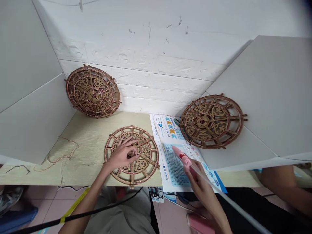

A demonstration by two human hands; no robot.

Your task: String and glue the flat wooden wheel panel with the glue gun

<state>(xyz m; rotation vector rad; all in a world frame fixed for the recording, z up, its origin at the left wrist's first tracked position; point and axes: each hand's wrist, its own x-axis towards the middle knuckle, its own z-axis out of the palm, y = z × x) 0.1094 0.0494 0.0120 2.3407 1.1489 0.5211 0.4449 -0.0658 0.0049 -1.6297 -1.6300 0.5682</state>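
My left hand [120, 154] rests with spread fingers on a round laser-cut wooden wheel [146, 162] lying flat on the desk. My right hand [197, 182] grips a pink pen-shaped tool, probably a 3D pen [185, 162], with a long pale rod trailing from its back end. Its tip hovers over a printed instruction booklet [170, 130]. Two matching wooden wheels stand tilted at the back: one [92, 91] on the left, one [212, 122] on the right. Thin reddish strands cross the wheels' frames.
A pale wood desk [83, 152] holds loose reddish strands [60, 154]. White panels [29, 97] [263, 104] flank a white brick wall [146, 71]. A black cable [80, 216] crosses below my left arm. Another person's forearm [280, 188] lies at the right edge.
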